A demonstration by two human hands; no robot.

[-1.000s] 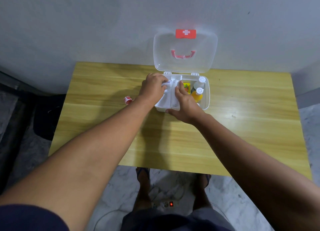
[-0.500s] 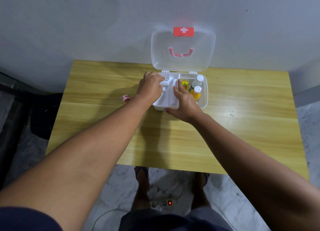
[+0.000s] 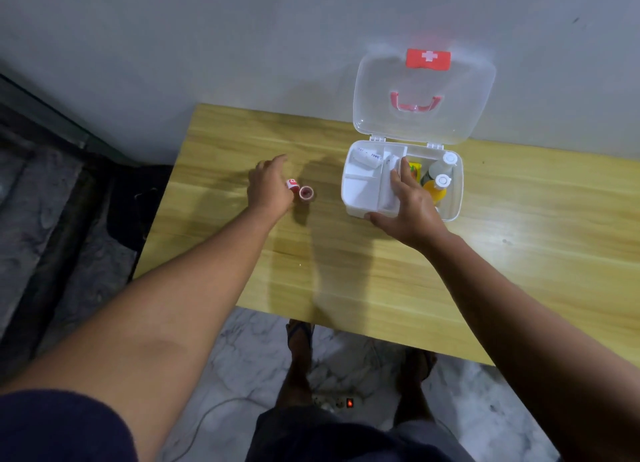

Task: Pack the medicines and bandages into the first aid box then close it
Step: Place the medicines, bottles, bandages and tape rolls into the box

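Note:
The white first aid box [image 3: 453,198] sits open on the wooden table [image 3: 346,260], its clear lid [image 3: 422,97] leaning back against the wall. A white divided tray [image 3: 360,187] fills its left part and holds a white bandage roll [image 3: 369,158]. Two white-capped bottles [image 3: 438,175] and a yellow packet [image 3: 414,170] lie in the right part. My right hand [image 3: 408,208] rests on the tray and the box's front edge. My left hand [image 3: 268,186] hovers over a small red-and-white tape roll [image 3: 306,193] on the table, fingers apart; whether it touches the roll is unclear.
The grey wall stands right behind the table. The table's left edge drops to a dark floor strip. Below the front edge I see my feet, a power strip [image 3: 343,401] with a lit red switch and a cable on the marble floor.
My left hand has left the box and swung left to the tape roll. The bandage roll now lies uncovered in the tray. My right hand stays on the box. The camera turned left.

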